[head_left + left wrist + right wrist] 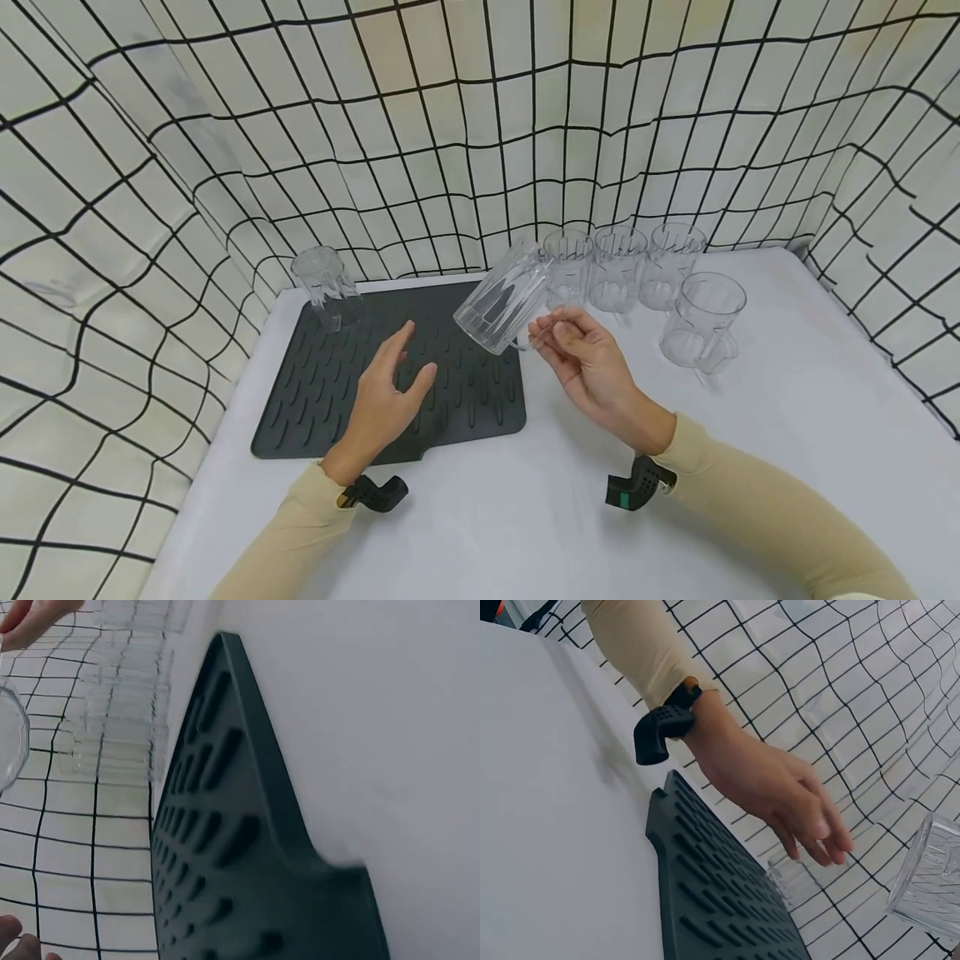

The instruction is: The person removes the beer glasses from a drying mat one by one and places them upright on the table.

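Observation:
A clear glass mug (504, 298) hangs tilted above the right edge of a dark ridged drying mat (465, 408), its base toward the lower left. My right hand (592, 367) grips it by the handle. Over the middle of the mat, my left hand (386, 404) is held in the air with fingers apart and nothing in it. Part of the held mug (930, 877) also shows at the right of the right wrist view, beyond the left hand (769, 784). On the mat's far left corner stands another glass mug (327, 287), apparently upside down.
Three clear mugs, among them one (618, 271) in the middle, stand in a row at the back right. A further mug (701, 321) stands nearer, to their right. Black netting (495, 150) over white walls encloses the white table (540, 517) at the back and sides.

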